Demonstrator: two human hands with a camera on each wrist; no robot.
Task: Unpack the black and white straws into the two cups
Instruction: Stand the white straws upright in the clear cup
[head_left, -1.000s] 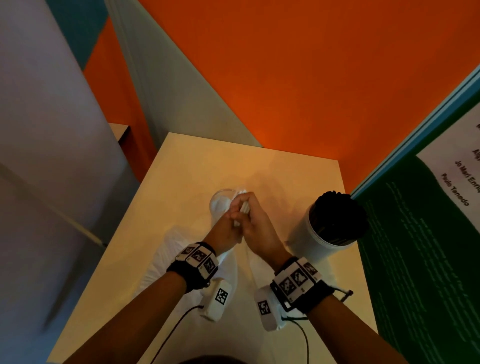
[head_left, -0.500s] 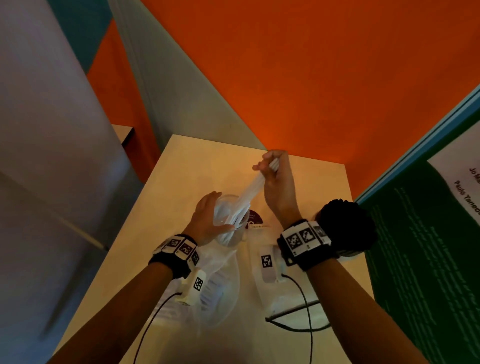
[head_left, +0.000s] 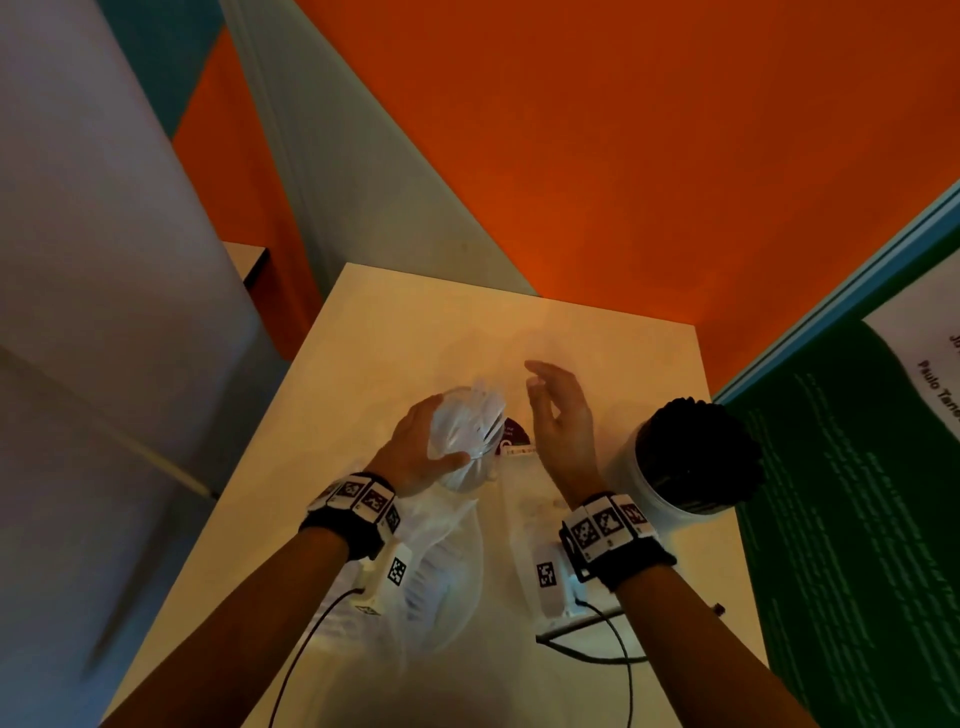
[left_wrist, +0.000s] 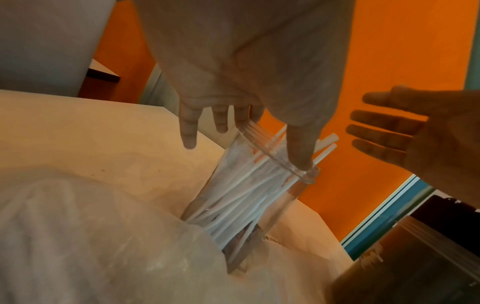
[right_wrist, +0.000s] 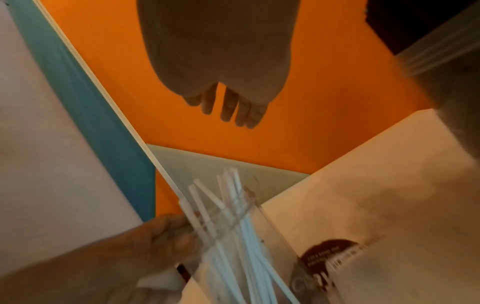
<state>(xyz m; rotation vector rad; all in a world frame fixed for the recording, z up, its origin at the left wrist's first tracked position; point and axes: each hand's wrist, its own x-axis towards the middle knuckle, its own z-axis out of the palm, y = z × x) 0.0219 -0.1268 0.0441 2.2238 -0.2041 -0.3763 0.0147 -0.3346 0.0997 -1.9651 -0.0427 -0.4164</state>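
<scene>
Left hand (head_left: 415, 452) grasps the clear cup (head_left: 465, 441) near its rim, thumb on the near side and fingers curled round the far side; the cup stands on the table (head_left: 395, 322), tilted a little by the look of the left wrist view. Right hand (head_left: 558, 421) holds nothing — its fingers are extended and relaxed, just beside the cup and apart from it.

White straws (left_wrist: 249, 185) sit loose inside the clear cup, crossing one another, with several ends (right_wrist: 226, 185) projecting above the rim. Black straws (head_left: 701, 452) fill the white cup (head_left: 641, 491) to the person's right. Crumpled clear packaging (head_left: 441, 566) lies on the table between the forearms.

Step in hand (a judgement): settling the white straws into the cup. To do it well, keep the steadying grasp low enough that the cup cannot tip, bring it upright, and use the free hand to gather the splayed ends so none hang over the rim.

View differences: the head view shows both cups and the packaging together, but the straws read only as a pale blur. The left wrist view resolves single straws through the cup wall and the thumb pressed against the rim. The right wrist view alone shows a dark printed label (right_wrist: 330, 255) on flat wrapping beside the cup — its text is unreadable.
</scene>
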